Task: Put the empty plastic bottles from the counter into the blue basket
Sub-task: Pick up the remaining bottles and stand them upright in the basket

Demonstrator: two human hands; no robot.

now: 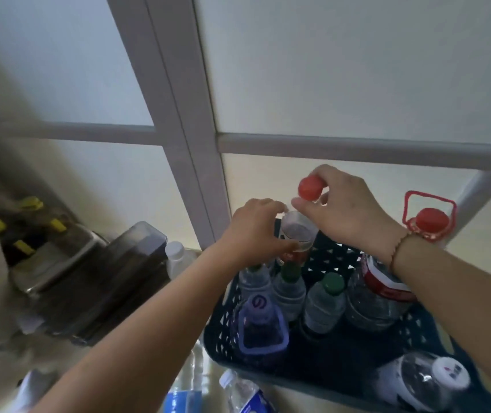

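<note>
The blue basket (339,357) stands on the counter at lower right and holds several plastic bottles, some with green caps (332,283). My left hand (253,231) grips a clear bottle with a red label (297,234) at the basket's far left corner. Its mouth is uncovered. My right hand (345,204) pinches a red cap (310,188) just above that bottle. A large bottle with a red cap and red handle (429,220) stands at the basket's far right. Two more bottles (244,393) lie on the counter at the bottom edge.
A dark plastic container (113,281) and a metal box sit left of the basket. A white-capped bottle (175,254) stands between them. Yellow clips (31,204) hang at far left. A frosted window with a grey frame (190,144) rises behind.
</note>
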